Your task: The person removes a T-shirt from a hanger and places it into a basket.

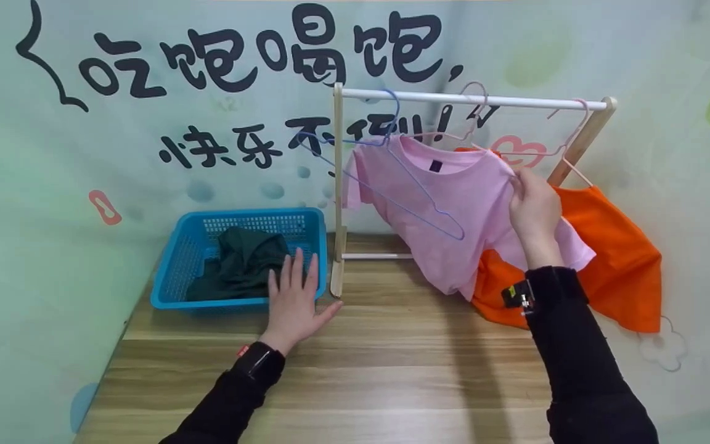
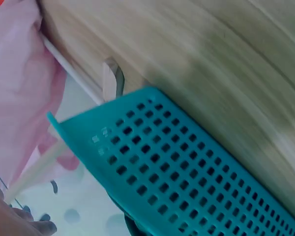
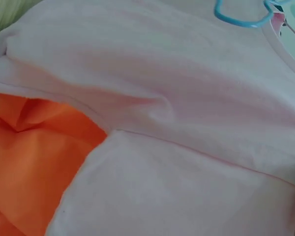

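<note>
Found left grip (image 1: 293, 299), with straight, spread fingers, over the table (image 1: 379, 370) near the right front corner of the blue basket (image 1: 207, 304) containing dark green cloth (image 1: 238, 265); could not determine contact. Observed right grip (image 1: 535, 209) pinching the pink shirt (image 1: 441, 209) beside its neckline, behind the blue hanger (image 1: 385, 143) hooked on the rack (image 1: 338, 185)'s white bar (image 1: 429, 97). Noted orange garment (image 1: 623, 265) farther back, hanging from a pink hanger (image 1: 563, 152) near the bar's right end.

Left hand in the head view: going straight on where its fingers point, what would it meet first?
Probably the far side of the blue basket, near its right corner. Depth is unclear, though: the left hand may be high enough to pass over it.
</note>
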